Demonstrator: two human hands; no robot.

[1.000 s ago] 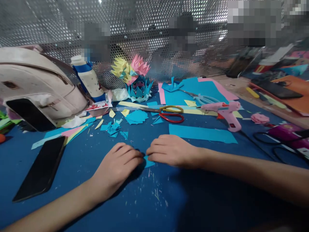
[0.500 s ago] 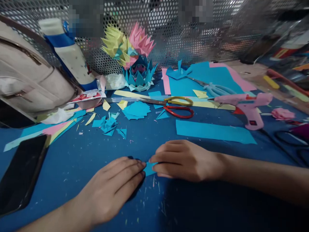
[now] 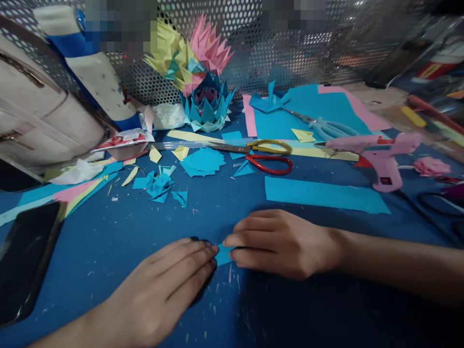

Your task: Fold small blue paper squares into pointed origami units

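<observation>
A small piece of blue paper [image 3: 224, 255] lies on the table between my two hands, most of it covered by fingers. My left hand [image 3: 174, 280] presses its left end, the fingers closed together with the tips at the paper. From the other side my right hand [image 3: 275, 241] grips the right end, fingers curled and the thumb low against the sheet. Beyond the hands are a cluster of small folded blue paper pieces [image 3: 159, 186] and a stack of blue paper squares [image 3: 203, 162]. A blue paper strip [image 3: 322, 194] lies behind my right hand.
Scissors [image 3: 250, 150], a pink glue gun [image 3: 380, 154] and blue-handled pliers [image 3: 331, 129] lie farther back. Folded paper flowers [image 3: 208, 104] stand near the perforated metal panel [image 3: 250, 63]. At left are a phone [image 3: 31, 256], a bag [image 3: 47, 106] and a bottle [image 3: 96, 77].
The view has shifted slightly, so background things sit a little higher and wider apart. Both hands stay at the small blue paper, with only slight finger movement.
</observation>
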